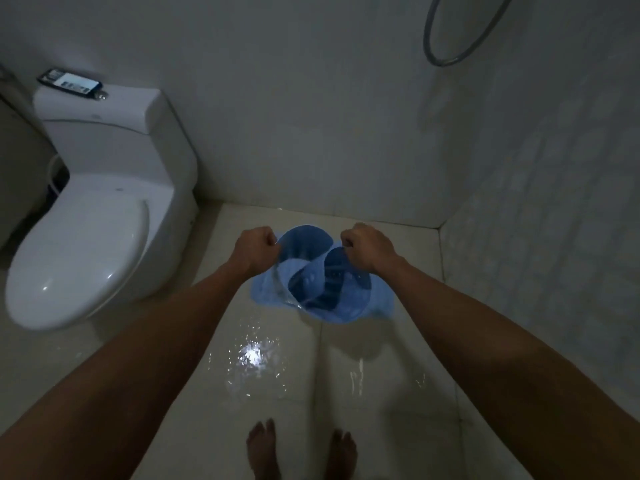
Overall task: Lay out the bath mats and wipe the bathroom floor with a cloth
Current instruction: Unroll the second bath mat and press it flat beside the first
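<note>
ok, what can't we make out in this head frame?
- Blue mat: curled between left hand and right hand; full shape hidden, whether one mat or two unclear.
- Fingertips: tucked behind fists.
- Phone on toilet: screen too small.
- Shower hose: cut off by top edge.
- Floor: dim.

The pale tiled floor (pixel 381 427) (wet, glinting) carries a toilet (pixel 90 237) and 2 bare feet (pixel 263 448).

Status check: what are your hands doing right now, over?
Both hands, left and right, gripping blue mat, curled, held above floor. Floor wet. Nothing in the way.
</note>
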